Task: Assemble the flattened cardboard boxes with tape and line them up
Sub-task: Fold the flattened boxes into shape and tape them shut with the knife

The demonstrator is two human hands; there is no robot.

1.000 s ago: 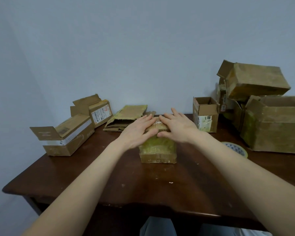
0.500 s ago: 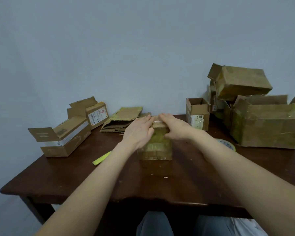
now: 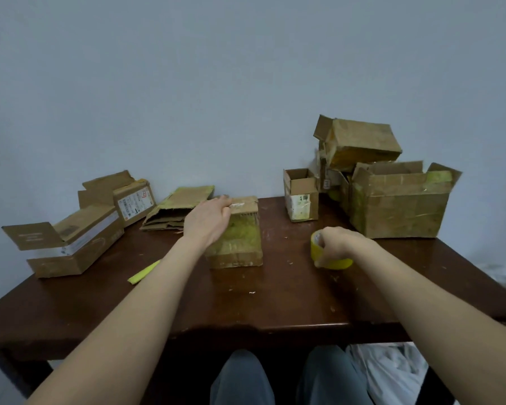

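A small cardboard box (image 3: 240,238) with yellowish tape on it stands in the middle of the dark wooden table (image 3: 246,311). My left hand (image 3: 208,220) grips its top left edge and holds the flaps down. To the right of the box, my right hand (image 3: 333,247) grips a roll of yellow tape (image 3: 330,258) that rests on the table. A pile of flattened cardboard (image 3: 176,209) lies at the back, just left of the box.
Two boxes with open flaps (image 3: 70,244) (image 3: 129,200) sit at the back left. A small open box (image 3: 301,194), a large open box (image 3: 398,200) and a tilted box (image 3: 360,141) stacked behind it stand at the back right. A yellow strip (image 3: 143,271) lies front left.
My right hand left the top of the middle box, moved right and took hold of the tape roll. My left hand stayed on the box's top.
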